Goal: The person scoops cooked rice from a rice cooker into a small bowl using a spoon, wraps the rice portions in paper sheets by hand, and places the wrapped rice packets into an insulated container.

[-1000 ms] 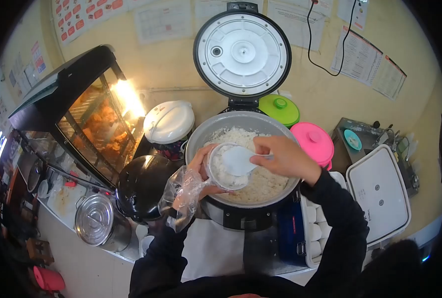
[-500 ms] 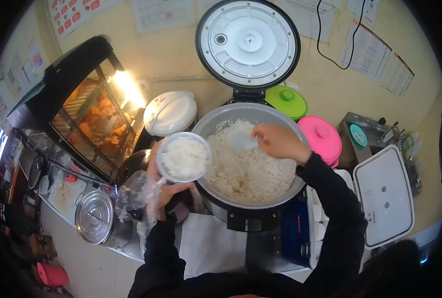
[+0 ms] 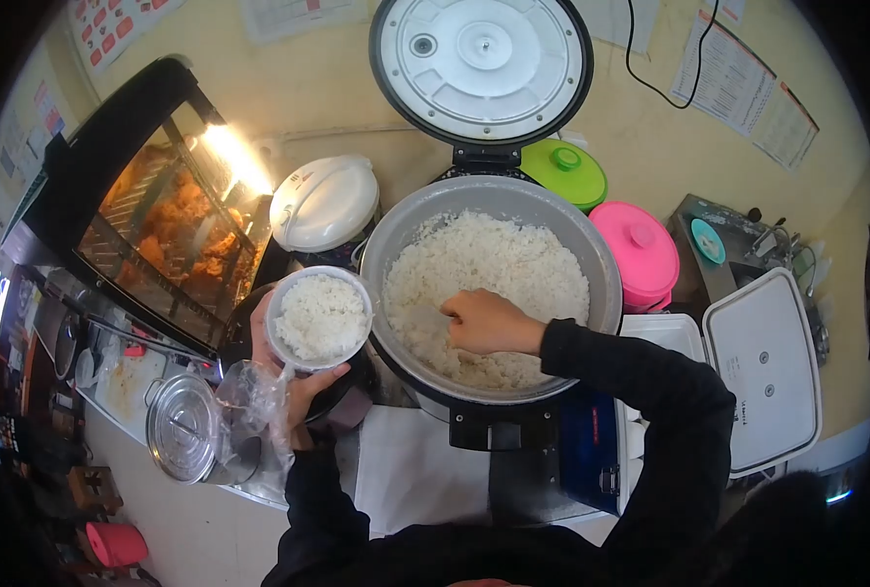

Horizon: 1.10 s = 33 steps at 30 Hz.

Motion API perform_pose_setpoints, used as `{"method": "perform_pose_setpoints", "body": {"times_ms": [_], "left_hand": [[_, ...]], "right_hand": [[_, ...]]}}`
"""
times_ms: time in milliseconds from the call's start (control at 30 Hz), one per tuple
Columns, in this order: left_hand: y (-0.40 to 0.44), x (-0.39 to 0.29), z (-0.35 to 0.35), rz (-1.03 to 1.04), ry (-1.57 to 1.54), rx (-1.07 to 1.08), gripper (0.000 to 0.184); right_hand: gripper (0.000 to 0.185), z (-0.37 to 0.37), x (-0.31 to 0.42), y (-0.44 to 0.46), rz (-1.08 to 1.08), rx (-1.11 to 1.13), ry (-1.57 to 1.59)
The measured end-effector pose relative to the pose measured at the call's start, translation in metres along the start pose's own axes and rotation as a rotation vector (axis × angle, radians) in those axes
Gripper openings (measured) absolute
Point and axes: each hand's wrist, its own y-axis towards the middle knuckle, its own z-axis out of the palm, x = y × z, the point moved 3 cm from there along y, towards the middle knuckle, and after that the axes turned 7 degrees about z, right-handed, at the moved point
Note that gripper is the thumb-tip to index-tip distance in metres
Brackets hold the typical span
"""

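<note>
My left hand (image 3: 300, 389) is wrapped round a white bowl (image 3: 304, 367) heaped with cooked rice, held just left of the large rice cooker (image 3: 607, 293). A clear plastic bag (image 3: 259, 396) hangs crumpled by that wrist. Inside the cooker, my right hand (image 3: 489, 323) is closed on a translucent rice paddle (image 3: 421, 325), whose blade is low against the rice (image 3: 503, 256) on the left side. Part of the blade blends with the rice. The cooker's round lid (image 3: 484, 73) stands raised behind the pot.
A lit glass food warmer (image 3: 176, 225) with fried pieces stands left, beside a white lidded pot (image 3: 324, 203). A steel pot (image 3: 183, 428) sits at lower left. Green (image 3: 564, 174) and pink (image 3: 635, 256) lidded containers, plus a blue cooler box (image 3: 589, 455) with its lid raised, are right.
My right hand has moved down and left with the paddle, from above the rice to low in the pot. My left hand and the bowl have shifted left, away from the cooker.
</note>
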Motion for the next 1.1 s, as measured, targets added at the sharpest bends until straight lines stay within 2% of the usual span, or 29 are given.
{"method": "perform_pose_setpoints", "body": {"times_ms": [100, 167, 233, 367, 433, 533, 567, 633, 733, 800, 833, 933, 1100], "left_hand": [[0.018, -0.018, 0.016, 0.124, 0.082, 0.028, 0.107], [0.029, -0.033, 0.027, 0.206, 0.222, 0.073, 0.107], [0.031, -0.042, 0.039, 0.249, 0.455, 0.108, 0.106], [0.030, -0.034, 0.094, 0.198, 0.260, 0.107, 0.102], [0.030, -0.019, 0.115, 0.161, 0.136, 0.095, 0.101], [0.026, -0.029, 0.132, 0.232, 0.238, 0.140, 0.101], [0.025, -0.030, 0.133, 0.234, 0.221, 0.148, 0.102], [0.020, -0.030, 0.132, 0.229, 0.194, 0.169, 0.103], [0.012, -0.037, 0.131, 0.285, 0.217, 0.171, 0.103], [0.010, -0.035, 0.130, 0.274, 0.192, 0.183, 0.104], [0.009, -0.032, 0.129, 0.266, 0.180, 0.191, 0.104], [0.005, -0.024, 0.126, 0.255, 0.099, 0.179, 0.106], [0.009, -0.022, 0.118, 0.360, 0.092, 0.256, 0.108]], "right_hand": [[0.027, -0.014, -0.019, -0.014, -0.043, 0.040, 0.027], [0.026, -0.040, -0.013, -0.044, -0.059, -0.035, 0.167], [0.034, -0.059, -0.009, -0.068, -0.098, -0.281, 0.157], [0.061, -0.068, 0.035, -0.121, -0.264, -0.553, 0.115], [0.072, -0.045, 0.051, -0.133, -0.322, -0.591, 0.000], [0.078, -0.028, 0.060, -0.151, -0.404, -0.596, -0.183], [0.076, -0.038, 0.058, -0.158, -0.410, -0.591, -0.120], [0.072, -0.059, 0.051, -0.166, -0.280, -0.713, 0.015], [0.054, -0.077, 0.049, -0.178, -0.215, -0.730, 0.186], [0.048, -0.070, 0.049, -0.180, -0.353, -0.715, 0.166], [0.042, -0.064, 0.056, -0.183, -0.346, -0.732, 0.131], [0.042, -0.045, 0.048, -0.168, -0.338, -0.783, -0.090], [0.041, -0.057, 0.040, -0.161, -0.304, -0.821, 0.004]]}}
